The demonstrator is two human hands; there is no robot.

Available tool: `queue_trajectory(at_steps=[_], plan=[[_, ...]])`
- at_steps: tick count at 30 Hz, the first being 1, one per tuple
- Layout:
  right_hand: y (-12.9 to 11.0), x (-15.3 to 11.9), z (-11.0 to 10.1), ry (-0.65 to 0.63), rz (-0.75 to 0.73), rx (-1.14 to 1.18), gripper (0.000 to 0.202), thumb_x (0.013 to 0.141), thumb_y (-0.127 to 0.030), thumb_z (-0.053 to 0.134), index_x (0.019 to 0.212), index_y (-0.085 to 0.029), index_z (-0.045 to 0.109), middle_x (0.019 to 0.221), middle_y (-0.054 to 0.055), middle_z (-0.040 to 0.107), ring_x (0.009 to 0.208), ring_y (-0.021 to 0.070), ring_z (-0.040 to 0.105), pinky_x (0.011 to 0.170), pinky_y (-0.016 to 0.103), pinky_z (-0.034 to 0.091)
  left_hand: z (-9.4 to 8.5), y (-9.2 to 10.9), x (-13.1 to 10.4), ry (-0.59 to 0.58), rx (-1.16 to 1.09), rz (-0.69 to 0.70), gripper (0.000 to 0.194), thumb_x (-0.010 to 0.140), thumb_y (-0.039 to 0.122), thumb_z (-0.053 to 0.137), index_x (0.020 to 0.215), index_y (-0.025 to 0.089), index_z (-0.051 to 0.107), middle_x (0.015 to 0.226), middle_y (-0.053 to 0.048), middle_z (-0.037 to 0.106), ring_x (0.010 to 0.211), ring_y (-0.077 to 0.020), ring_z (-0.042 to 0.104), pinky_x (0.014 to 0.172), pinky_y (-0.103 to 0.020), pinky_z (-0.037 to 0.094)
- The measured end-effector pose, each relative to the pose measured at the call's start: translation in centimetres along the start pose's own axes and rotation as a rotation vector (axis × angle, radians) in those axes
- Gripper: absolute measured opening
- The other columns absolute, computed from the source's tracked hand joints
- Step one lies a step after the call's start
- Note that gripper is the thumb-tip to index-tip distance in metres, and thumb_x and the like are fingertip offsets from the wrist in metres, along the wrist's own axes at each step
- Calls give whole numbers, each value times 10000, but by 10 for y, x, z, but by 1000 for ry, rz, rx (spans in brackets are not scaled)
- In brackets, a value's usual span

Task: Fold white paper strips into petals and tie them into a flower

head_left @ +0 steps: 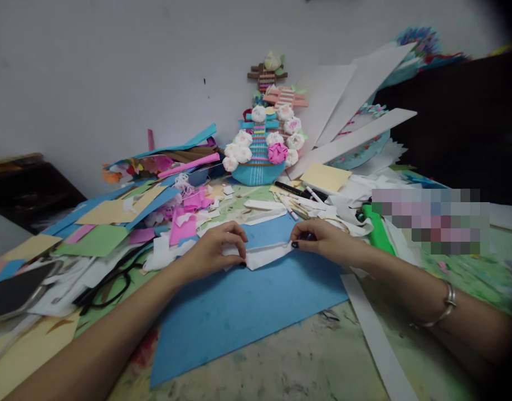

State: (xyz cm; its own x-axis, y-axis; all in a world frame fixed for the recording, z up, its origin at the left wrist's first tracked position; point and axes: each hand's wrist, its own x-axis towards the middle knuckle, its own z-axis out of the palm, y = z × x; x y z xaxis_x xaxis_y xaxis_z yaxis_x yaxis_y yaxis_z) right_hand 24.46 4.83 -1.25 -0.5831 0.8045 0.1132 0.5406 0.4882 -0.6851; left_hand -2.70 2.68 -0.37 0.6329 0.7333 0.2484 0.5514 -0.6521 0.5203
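A folded white paper strip [269, 255] stretches between my two hands, just over a blue sheet [239, 312]. My left hand [225, 245] pinches the strip's left end between thumb and fingers. At the strip's right end, my right hand [313, 239] grips it with closed fingertips. Dark polish shows on the nails, and a silver bracelet [449, 303] circles the right wrist. The blue sheet lies flat on the stained green table, partly under both hands.
Behind the hands stands a blue paper instrument [258, 170] with paper flowers. Coloured paper scraps [99, 240], black glasses [113, 289] and a phone [15, 292] lie left. Pens [292, 189], a green roll [378, 229] and a long white strip [375, 334] are right.
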Motion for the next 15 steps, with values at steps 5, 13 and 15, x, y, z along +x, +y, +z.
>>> queue_trajectory(at_steps=[5,13,15], plan=[[1,0,4,24,17,-96,93,735,-145,590,813,-163,635,677,-6,583,611,111,493,557,223,355,1,6,-2,-34,123,58,114,799,166,613,823,228,705,911,-33,554,869,-155,520,785,-317,428],[-3,-1,3,97,-102,-216,82,705,-87,646,720,-168,646,726,1,585,680,118,523,635,230,376,2,9,-3,-46,139,113,158,845,153,530,871,211,676,880,-41,580,855,-161,523,759,-309,427],[-4,-1,2,72,-121,-219,107,732,-88,629,753,-179,682,766,15,597,710,125,542,660,240,391,3,9,-3,-33,142,113,154,842,149,533,935,200,645,880,-43,588,853,-162,523,753,-309,425]])
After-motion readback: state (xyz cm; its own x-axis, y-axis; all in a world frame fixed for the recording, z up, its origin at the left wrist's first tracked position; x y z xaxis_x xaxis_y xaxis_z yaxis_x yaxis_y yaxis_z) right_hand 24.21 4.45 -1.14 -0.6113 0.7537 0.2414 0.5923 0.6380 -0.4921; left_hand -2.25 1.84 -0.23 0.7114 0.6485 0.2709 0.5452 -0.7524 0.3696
